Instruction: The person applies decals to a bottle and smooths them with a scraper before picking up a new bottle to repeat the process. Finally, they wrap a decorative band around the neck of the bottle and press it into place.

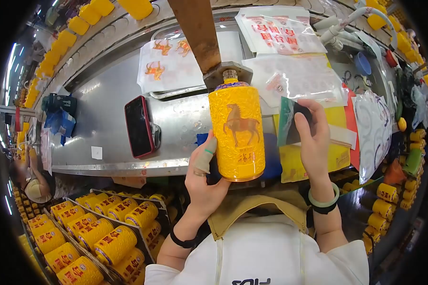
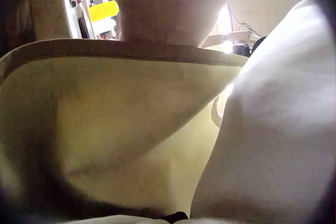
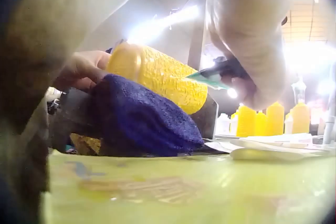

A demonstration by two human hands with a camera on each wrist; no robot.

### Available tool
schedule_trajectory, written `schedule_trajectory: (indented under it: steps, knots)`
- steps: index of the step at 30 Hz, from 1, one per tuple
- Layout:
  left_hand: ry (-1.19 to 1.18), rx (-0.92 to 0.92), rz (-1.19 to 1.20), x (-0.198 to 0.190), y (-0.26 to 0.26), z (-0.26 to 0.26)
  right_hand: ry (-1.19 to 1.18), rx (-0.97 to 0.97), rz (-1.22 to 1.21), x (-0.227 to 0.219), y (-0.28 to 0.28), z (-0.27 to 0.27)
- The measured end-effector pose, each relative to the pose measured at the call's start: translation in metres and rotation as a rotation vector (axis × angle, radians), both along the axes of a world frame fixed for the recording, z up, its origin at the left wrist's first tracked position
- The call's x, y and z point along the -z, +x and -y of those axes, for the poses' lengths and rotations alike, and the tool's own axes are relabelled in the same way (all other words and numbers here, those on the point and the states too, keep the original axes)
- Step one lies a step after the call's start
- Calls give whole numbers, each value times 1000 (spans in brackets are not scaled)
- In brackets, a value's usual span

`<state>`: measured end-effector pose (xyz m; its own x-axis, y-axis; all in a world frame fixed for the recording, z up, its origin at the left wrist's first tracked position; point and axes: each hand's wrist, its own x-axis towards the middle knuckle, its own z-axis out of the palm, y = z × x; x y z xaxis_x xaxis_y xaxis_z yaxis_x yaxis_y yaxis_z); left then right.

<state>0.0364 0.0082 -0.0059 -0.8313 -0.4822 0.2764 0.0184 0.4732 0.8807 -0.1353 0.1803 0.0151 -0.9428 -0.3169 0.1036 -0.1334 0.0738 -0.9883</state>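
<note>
A yellow embossed bottle (image 1: 237,130) with a brown horse picture lies with its clear neck toward a metal bracket. My left hand (image 1: 205,178) grips the lower left side of the bottle, one finger wrapped in beige tape; some of its fingers are hidden behind the bottle. To the right of the bottle, my right hand (image 1: 314,142) pinches a flat scraper (image 1: 286,121) with a green edge and dark body. In the right wrist view the scraper (image 3: 210,77) overlaps the bottle (image 3: 157,74). Under the bottle sits a dark blue cloth-covered rest (image 3: 142,116).
A rusty metal bar (image 1: 195,33) comes down to the bracket (image 1: 228,73). A phone (image 1: 138,126) lies on the metal table (image 1: 100,142). Horse decal sheets (image 1: 161,59) and red-printed sheets (image 1: 280,35) lie behind. Racked yellow bottles (image 1: 114,244) stand at lower left.
</note>
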Motion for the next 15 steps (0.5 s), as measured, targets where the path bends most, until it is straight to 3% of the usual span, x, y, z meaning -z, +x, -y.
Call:
schedule_trajectory:
  steps: [2, 5, 6, 8, 10, 12, 14, 15]
  knots:
    - [-139, -11, 6, -19, -3, 0, 20, 18, -38, -2, 1, -4]
    - [-789, 109, -104, -53, -4, -2, -24, 23, 45, 2, 4, -8]
    - [-797, 96, -110, -51, -5, -6, -42, 21, 87, 5, 3, -8]
    - [-523, -161, -146, -42, -11, -18, -67, 15, 118, 4, 3, -9]
    - [-493, -199, -162, -32, -16, -14, -139, 35, 265, 1, 8, -13]
    - [154, -98, 25, -16, -18, -14, -143, 34, 300, 8, 7, -21]
    - [185, -33, 113, -11, -16, -11, -245, 23, 440, 14, 5, -25]
    - [70, -55, 87, -15, -15, -13, -269, 11, 476, 15, 3, -27]
